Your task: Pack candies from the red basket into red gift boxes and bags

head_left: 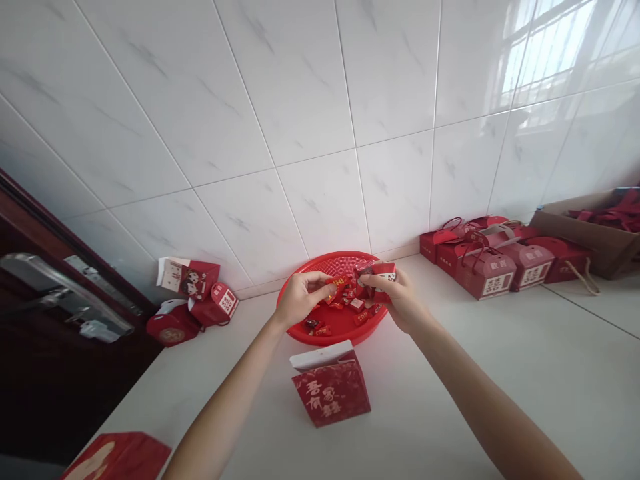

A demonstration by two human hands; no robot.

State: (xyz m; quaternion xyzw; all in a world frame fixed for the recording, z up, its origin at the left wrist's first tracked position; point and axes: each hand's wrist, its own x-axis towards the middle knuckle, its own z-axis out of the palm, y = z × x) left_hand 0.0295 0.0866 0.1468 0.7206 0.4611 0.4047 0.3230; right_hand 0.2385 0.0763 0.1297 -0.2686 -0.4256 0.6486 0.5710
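Over a round red plastic basket [330, 335], both hands are raised side by side. My left hand [304, 298] pinches a red wrapped candy [337, 285] with gold print between thumb and fingers. My right hand [395, 293] is closed around several red wrapped candies [383, 270], one with a white label. More loose candies [363, 317] lie in the basket. Just in front of it stands a red paper gift box [333, 397] with white lettering, its top flap up and its inside hidden from this angle.
Red gift boxes [487, 273] with handles stand grouped at the right, beside a cardboard carton [580, 233] holding red ribbon-like material. More red boxes [193, 300] sit at the left near a door handle [70, 293]. Another red box [125, 457] is at the near-left edge. A tiled wall [310, 100] closes off the back.
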